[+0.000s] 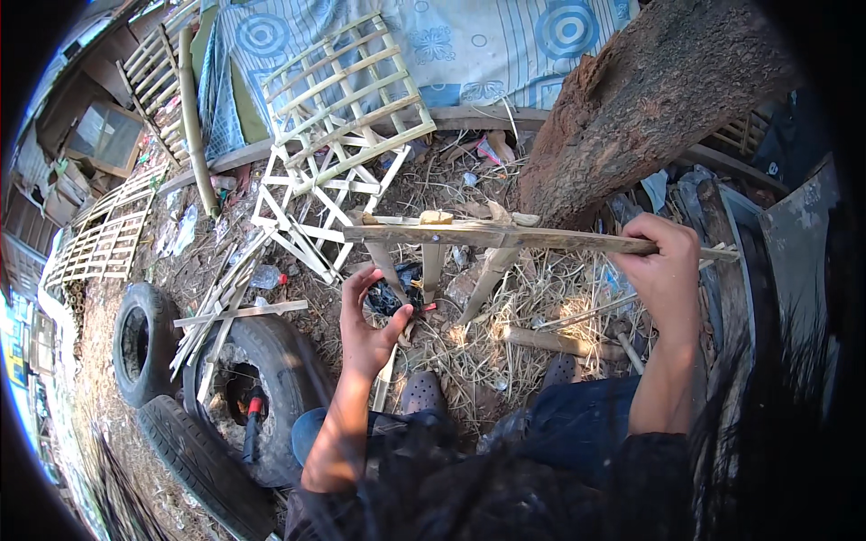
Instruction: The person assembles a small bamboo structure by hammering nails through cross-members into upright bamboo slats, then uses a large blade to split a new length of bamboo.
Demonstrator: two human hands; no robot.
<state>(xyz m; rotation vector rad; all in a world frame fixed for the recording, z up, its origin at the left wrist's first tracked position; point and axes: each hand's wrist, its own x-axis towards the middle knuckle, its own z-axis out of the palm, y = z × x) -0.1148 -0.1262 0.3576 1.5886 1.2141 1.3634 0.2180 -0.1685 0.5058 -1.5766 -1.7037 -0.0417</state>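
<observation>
My right hand (666,270) grips the right end of a long bamboo strip (559,238), fingers and thumb wrapped round it. The strip runs level from there to the left, across the upper ends of a few upright bamboo stakes (431,270). Below its left part is my left hand (368,325), its thumb and fingers apart, and I see nothing held between them. Beside the left thumb, a black plastic bag (393,293) and a small red piece (429,307) show low down among the stakes.
Lattice bamboo panels (352,99) lean at the back by a patterned blue sheet (433,45). A tree trunk (622,117) slants at the right. Old tyres (298,379) lie left, bearing bamboo slats (221,307) and a red-and-black handled tool (254,419). A thick stick (564,343) rests ahead of my feet.
</observation>
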